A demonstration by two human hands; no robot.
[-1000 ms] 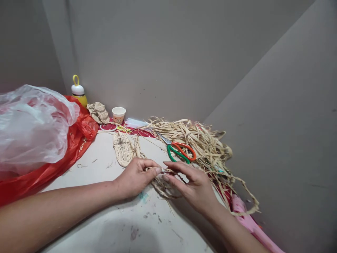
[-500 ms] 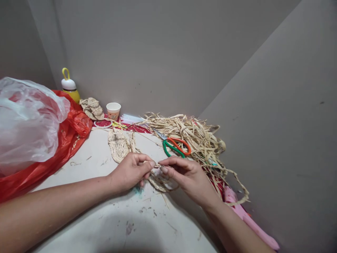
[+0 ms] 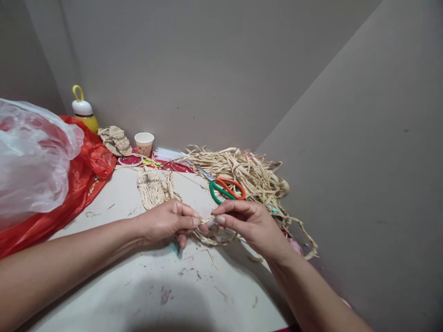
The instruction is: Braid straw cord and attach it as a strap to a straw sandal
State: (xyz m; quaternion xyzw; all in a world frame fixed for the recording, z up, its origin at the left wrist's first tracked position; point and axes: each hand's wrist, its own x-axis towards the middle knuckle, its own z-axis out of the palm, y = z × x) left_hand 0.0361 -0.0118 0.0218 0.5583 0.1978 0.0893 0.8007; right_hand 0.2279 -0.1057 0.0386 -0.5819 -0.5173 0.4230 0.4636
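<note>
Between my two hands runs a thin twisted straw cord, pale tan in colour. My left hand pinches it between thumb and forefinger. The thumb and fingers of my right hand close on its other side, a short gap away. Below them a loop of braided straw hangs or lies on the white board; which of the two I cannot tell. A woven straw sole-shaped piece lies flat just beyond my left hand. Scissors with green and orange handles rest beyond my right hand, against the straw.
A heap of dry straw strips lies at the back right. Along the back stand a paper cup and a yellow bottle, with a stack of woven pieces between. Plastic bags fill the left. Scraps dot the board.
The view has shifted slightly, moving the scene left. My hands have drawn a little apart, and more of the twisted cord shows between them.
</note>
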